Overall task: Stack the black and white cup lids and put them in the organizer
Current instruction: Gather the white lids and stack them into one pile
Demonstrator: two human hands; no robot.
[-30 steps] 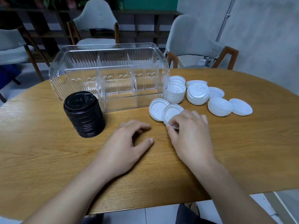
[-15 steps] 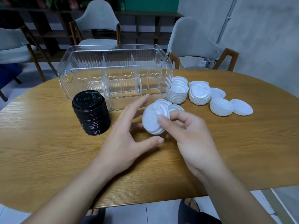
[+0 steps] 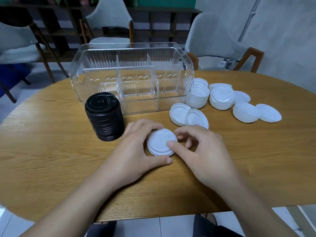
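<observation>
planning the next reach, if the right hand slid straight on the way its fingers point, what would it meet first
Its fingers point left, so the right hand would first push the small white lid stack it already touches, then probably the left hand.

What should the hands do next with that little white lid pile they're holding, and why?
Probably reach the right hand to the two loose white lids just behind and add one to the small white stack, which the left hand steadies on the table. That pile is only a few lids high, many white lids lie scattered, and the clear organizer looks empty.
</observation>
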